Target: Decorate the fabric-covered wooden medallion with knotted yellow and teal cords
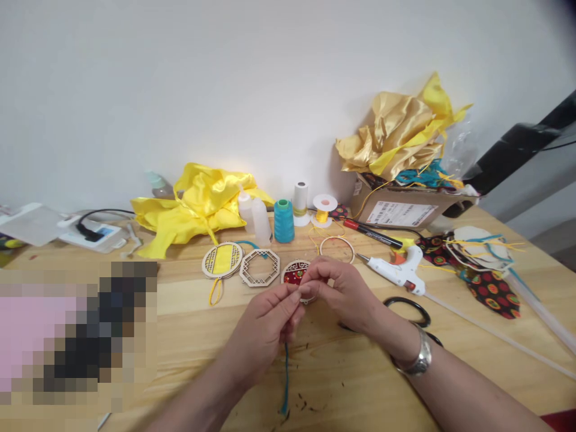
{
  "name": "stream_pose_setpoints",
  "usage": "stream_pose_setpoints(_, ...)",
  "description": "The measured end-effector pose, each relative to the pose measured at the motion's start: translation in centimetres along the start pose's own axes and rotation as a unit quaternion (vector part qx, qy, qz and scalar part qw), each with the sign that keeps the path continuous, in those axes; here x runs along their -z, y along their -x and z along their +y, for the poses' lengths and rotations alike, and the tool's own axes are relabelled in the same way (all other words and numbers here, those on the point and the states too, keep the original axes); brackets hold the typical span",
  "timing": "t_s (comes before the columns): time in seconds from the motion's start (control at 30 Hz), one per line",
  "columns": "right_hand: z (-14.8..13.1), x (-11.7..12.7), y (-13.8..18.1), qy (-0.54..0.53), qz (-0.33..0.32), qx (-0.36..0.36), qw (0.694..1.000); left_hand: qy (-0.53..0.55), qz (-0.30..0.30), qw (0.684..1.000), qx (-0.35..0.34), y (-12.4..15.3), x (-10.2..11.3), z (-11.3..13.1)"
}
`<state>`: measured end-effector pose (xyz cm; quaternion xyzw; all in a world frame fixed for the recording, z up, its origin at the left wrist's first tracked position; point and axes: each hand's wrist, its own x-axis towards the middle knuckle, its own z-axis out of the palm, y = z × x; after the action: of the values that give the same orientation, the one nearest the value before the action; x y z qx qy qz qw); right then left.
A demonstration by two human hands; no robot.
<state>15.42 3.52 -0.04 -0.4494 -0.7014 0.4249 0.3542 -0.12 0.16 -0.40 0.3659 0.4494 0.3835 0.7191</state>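
Note:
My left hand [265,327] and my right hand [344,288] meet over the middle of the wooden table [189,336], fingers pinched together. A teal cord [285,378] hangs down from my left fingers to the tabletop. My right fingers pinch close to a round wooden ornament with red patterned fabric [294,273], which lies just behind them. A silver bracelet [420,357] sits on my right wrist.
Behind the hands lie a round yellow ornament [222,260], an octagonal frame [260,267] and a wooden ring [337,247]. A glue gun [398,271], black scissors [409,309], teal thread spool [284,221], yellow cloth [198,207] and a cardboard box [400,210] stand around.

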Motion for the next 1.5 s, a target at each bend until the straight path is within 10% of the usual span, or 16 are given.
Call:
stream_pose_setpoints(0.37, 1.0, 0.6, -0.5, 0.156, 0.108, 0.067, 0.980, 0.061, 0.095, 0.991, -0.069, -0.3, 0.4, 0.3)
stream_pose_setpoints(0.63, 1.7, -1.0, 0.1, 0.300, -0.021, 0.164, 0.940, 0.171, 0.166, 0.965, -0.110, -0.6, 1.2, 0.8)
stream_pose_setpoints(1.23, 1.8, -1.4, -0.2, 0.446, -0.070, 0.227, 0.863, 0.163, 0.154, 0.970, -0.095, -0.6, 0.7, 0.6)
stream_pose_setpoints(1.5, 2.1, -1.5, -0.4, 0.297, -0.019, 0.178, 0.938, 0.139, 0.160, 0.972, -0.100, -0.7, 0.6, 0.5)
